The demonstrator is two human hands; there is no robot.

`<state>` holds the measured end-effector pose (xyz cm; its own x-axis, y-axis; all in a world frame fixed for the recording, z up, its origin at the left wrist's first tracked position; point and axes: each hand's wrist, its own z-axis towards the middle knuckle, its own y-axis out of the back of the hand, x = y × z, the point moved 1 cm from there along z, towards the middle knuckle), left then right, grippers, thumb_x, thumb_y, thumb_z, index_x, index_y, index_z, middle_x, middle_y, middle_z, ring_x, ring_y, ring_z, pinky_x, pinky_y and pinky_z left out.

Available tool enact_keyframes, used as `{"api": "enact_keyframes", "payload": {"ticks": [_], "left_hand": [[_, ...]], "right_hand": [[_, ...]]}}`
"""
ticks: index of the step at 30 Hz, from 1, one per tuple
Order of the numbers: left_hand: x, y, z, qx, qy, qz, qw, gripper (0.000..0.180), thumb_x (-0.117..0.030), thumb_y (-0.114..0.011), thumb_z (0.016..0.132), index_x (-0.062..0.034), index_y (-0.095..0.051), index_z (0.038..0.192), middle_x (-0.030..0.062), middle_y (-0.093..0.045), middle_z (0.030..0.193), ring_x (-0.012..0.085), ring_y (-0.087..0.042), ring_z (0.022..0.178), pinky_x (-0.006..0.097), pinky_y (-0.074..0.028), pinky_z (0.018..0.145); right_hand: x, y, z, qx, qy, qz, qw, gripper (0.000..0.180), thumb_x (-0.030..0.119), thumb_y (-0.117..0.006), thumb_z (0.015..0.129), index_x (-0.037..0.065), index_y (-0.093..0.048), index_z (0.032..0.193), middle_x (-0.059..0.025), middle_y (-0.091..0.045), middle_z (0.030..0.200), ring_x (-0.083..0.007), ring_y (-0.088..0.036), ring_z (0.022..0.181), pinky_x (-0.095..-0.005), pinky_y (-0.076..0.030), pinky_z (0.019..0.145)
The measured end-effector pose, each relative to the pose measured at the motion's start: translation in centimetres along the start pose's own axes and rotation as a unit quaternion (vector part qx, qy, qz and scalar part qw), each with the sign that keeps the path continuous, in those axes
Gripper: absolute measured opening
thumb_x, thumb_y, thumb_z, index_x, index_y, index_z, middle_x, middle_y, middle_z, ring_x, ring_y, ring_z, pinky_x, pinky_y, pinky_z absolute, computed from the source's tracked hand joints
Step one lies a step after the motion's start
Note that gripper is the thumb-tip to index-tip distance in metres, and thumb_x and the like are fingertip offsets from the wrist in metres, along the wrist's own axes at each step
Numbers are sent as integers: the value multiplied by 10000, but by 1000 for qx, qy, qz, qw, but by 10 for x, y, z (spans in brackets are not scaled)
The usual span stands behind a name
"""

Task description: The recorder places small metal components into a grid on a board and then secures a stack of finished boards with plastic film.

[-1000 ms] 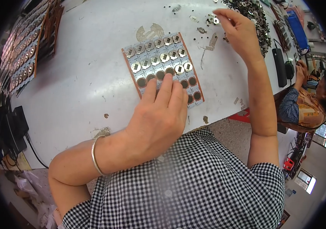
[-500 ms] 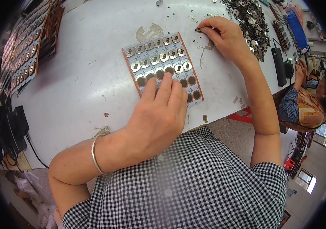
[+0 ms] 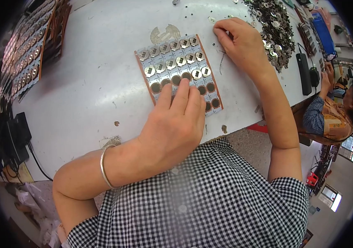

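Note:
A light-blue panel of small circuit boards (image 3: pixel 175 60) with orange-brown side edges lies on the white table. Silver metal discs (image 3: pixel 181 60) with dark square openings cover its two far rows and the right end of the third. Dark round spots (image 3: pixel 201 90) show in the nearer rows, some hidden under my fingers. My left hand (image 3: pixel 170 124) rests flat on the near part of the panel, fingers stretched out. Beyond the panel's right side, my right hand (image 3: pixel 244 47) is closed in a pinch just over the table; whatever its fingertips hold is hidden.
A heap of loose metal pieces (image 3: pixel 277 35) spreads at the far right, beside a black bar-shaped device (image 3: pixel 303 73). Filled panels (image 3: pixel 29 45) are stacked at the far left, with black power adapters (image 3: pixel 13 136) below them. A co-worker (image 3: pixel 329 107) sits at right.
The small dark disc at my right fingertips no longer shows. My right hand has turned slightly in nearly the same place. My left hand still rests on the panel; the whole view has shifted a little.

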<state>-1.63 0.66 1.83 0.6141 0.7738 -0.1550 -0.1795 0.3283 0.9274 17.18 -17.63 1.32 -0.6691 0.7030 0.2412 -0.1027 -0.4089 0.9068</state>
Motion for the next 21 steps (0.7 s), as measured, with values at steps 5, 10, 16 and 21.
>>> {"api": "enact_keyframes", "payload": {"ticks": [5, 10, 16, 21], "left_hand": [[0, 1, -2, 9, 7, 0, 1000, 361, -82, -672, 801, 108, -686, 1107, 257, -648, 1148, 412, -626, 1156, 517, -512, 966], [1, 2, -1, 13, 1, -2, 1000, 360, -79, -665, 798, 110, -688, 1103, 263, -648, 1158, 414, -626, 1158, 516, -513, 965], [-1, 2, 2, 7, 6, -6, 1000, 346, -76, -687, 811, 109, -687, 1103, 256, -649, 1163, 408, -626, 1161, 515, -511, 971], [1, 3, 1, 18, 3, -6, 1000, 349, -85, -699, 824, 107, -683, 1115, 252, -649, 1168, 404, -625, 1167, 514, -508, 979]], "right_hand": [[-1, 14, 3, 76, -154, 146, 974, 193, 182, -633, 1000, 26, -717, 1077, -34, -702, 935, -104, -605, 728, -261, -469, 605], [-23, 23, -10, 133, -308, 699, 631, 253, 153, -546, 1047, -50, -647, 1160, -89, -685, 1069, -105, -584, 773, -212, -451, 583], [-35, 15, -29, 113, -362, 799, 467, 315, 111, -532, 1049, -81, -579, 1294, -166, -666, 1180, -175, -654, 892, -248, -566, 702], [-15, 20, -32, 113, -315, 713, 617, 362, 78, -561, 1034, -50, -559, 1373, -142, -675, 1210, -178, -692, 1029, -259, -588, 789]]}}
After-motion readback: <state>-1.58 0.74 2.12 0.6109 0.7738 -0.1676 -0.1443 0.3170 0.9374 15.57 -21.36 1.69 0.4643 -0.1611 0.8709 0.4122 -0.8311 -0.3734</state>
